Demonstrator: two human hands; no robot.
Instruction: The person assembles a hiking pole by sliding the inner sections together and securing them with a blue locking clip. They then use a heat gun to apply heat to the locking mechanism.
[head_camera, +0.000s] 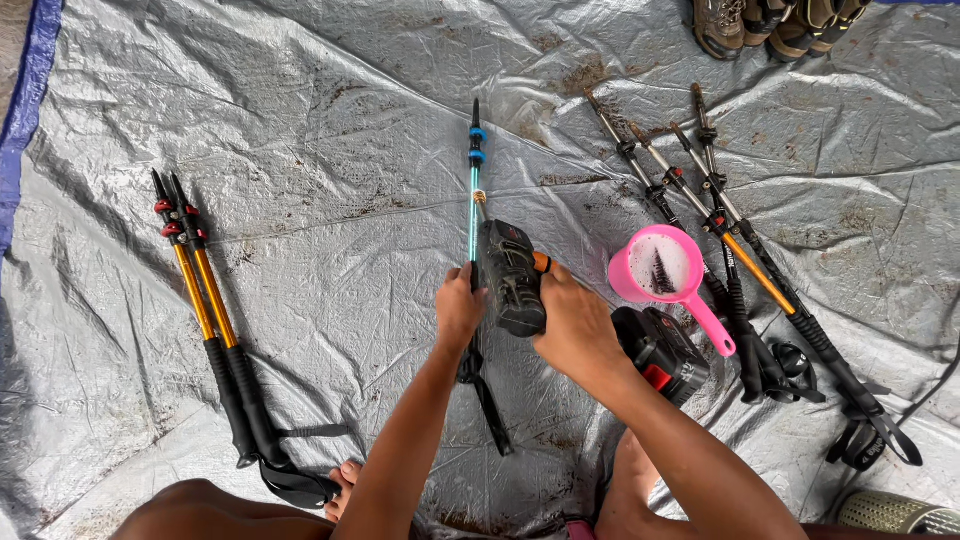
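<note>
My left hand (458, 308) grips a trekking pole (474, 190) with a teal shaft and blue collars, which lies pointing away from me on a grey tarp (330, 170). My right hand (575, 325) holds a black cordless power tool (512, 275) with an orange trigger. The tool's nozzle tip touches the teal shaft just beyond my left hand. The pole's black strap (490, 400) trails toward me between my forearms.
Two orange-shafted poles (205, 300) lie at the left. Several muddy poles (720, 230) lie at the right beside a pink scoop (665, 270) of soapy water holding a brush. A black and red battery pack (662, 355) sits near my right wrist. Boots (775, 22) stand at the top right.
</note>
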